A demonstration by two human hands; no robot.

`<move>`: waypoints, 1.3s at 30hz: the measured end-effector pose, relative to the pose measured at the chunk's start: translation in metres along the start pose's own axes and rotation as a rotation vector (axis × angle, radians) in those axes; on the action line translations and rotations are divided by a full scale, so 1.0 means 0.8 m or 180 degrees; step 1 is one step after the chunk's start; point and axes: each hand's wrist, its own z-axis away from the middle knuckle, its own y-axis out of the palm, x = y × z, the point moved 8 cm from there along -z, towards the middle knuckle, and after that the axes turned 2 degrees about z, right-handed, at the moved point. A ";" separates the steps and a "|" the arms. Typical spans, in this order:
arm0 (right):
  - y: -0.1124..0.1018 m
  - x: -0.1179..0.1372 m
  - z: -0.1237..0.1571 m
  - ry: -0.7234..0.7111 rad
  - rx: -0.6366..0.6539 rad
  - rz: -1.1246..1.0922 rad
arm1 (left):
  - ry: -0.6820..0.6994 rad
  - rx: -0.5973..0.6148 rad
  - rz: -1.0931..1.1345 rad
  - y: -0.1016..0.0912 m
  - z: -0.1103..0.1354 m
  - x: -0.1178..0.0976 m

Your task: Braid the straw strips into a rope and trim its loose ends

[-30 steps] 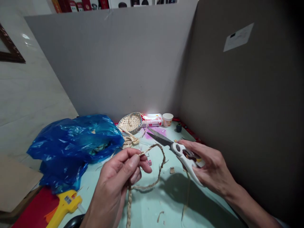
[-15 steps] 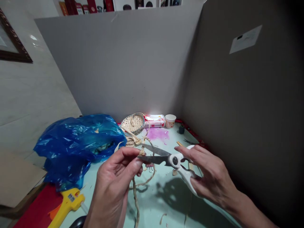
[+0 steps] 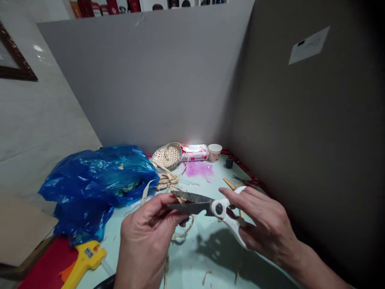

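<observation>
My left hand (image 3: 144,237) is closed in a pinch on a braided straw cord (image 3: 183,233), which hangs down and loops over the pale green table (image 3: 210,257). My right hand (image 3: 264,228) grips white-handled scissors (image 3: 207,206). Their dark blades are slightly apart and point left, reaching the fingertips of my left hand where the cord end is pinched. The cord's tip is hidden behind the blades and fingers.
A blue plastic bag (image 3: 96,180) lies at the left with a yellow glue gun (image 3: 84,261) in front of it. Farther back are a small woven basket (image 3: 167,155), loose straw strips (image 3: 165,180), a wipes pack (image 3: 195,152), a paper cup (image 3: 214,152). Grey boards wall the back and right.
The scissors swung from pointing away to pointing left and closed in on the cord end in my left hand. The cord's raised loop dropped to the table.
</observation>
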 end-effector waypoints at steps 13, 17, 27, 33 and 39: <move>0.008 -0.002 0.004 0.0064 -0.0062 -0.0211 | 0.0270 -0.0159 -0.0386 0.006 0.009 -0.011; 0.014 -0.005 0.006 0.0106 -0.0024 -0.0291 | 0.0280 0.0000 -0.0448 0.007 0.003 -0.008; 0.023 -0.009 0.010 0.0099 0.0198 -0.0166 | 0.0362 0.0225 -0.0568 0.009 -0.007 -0.010; 0.021 -0.009 0.009 0.0114 0.0136 -0.0106 | 0.0810 0.0392 -0.0727 0.006 -0.009 -0.008; 0.017 -0.006 0.005 0.0155 0.0039 -0.0232 | 0.0957 0.0386 -0.0820 0.004 -0.003 -0.013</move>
